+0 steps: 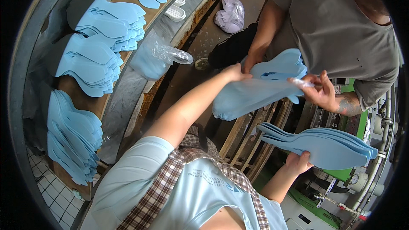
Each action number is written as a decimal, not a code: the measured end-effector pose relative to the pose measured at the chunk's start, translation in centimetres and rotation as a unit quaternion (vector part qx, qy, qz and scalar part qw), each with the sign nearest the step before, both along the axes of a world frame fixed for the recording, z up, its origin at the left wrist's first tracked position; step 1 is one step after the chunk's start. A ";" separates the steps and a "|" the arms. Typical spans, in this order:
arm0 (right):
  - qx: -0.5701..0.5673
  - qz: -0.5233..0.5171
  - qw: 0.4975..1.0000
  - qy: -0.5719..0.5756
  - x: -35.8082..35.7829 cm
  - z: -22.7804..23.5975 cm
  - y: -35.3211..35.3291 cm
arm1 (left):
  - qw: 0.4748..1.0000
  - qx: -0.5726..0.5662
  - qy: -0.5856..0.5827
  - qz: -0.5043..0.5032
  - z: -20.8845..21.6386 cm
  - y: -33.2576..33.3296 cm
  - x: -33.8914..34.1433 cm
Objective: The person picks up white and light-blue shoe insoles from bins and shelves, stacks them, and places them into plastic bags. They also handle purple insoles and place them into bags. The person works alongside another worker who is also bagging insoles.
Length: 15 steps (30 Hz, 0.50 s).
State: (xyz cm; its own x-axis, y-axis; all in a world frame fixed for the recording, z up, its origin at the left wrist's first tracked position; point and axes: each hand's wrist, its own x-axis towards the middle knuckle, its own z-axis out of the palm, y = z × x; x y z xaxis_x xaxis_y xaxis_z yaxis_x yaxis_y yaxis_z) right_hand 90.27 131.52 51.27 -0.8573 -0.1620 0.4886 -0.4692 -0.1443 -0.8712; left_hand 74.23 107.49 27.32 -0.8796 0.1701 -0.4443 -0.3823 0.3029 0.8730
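My left hand (235,73) is closed on the rim of a clear plastic bag (232,102) with light blue insoles (281,61) inside, some sticking out of its mouth. A co-worker's hand (254,58) is beside mine at the same edge, and that person's other hand (319,90) is at the far side of the bag's mouth. Lower right, my right hand (299,162) grips a stack of blue insoles (328,149), thumb along the lowest side. My fingers behind the stack are hidden.
Several heaps of blue insoles (98,57) lie along the curved workbench (110,115) at left. A filled plastic bag (149,61) and white slippers (174,12) are on its ledge. Wooden slats (238,138), pipes (385,132) and green machinery (341,173) are at right. The co-worker (332,25) stands opposite.
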 end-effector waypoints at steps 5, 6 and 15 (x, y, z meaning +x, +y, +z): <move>-0.003 0.012 1.000 -0.008 -0.7 -0.8 -0.4 | 0.990 -0.068 -0.021 -0.123 -1.9 -3.7 -1.3; 0.001 0.007 1.000 -0.004 -0.9 -1.2 -0.4 | 0.984 -0.055 -0.072 -0.156 -2.2 -4.1 -1.4; -0.011 0.003 1.000 0.026 -4.0 -1.1 -2.6 | 0.886 -0.034 0.426 0.181 0.7 -3.3 4.9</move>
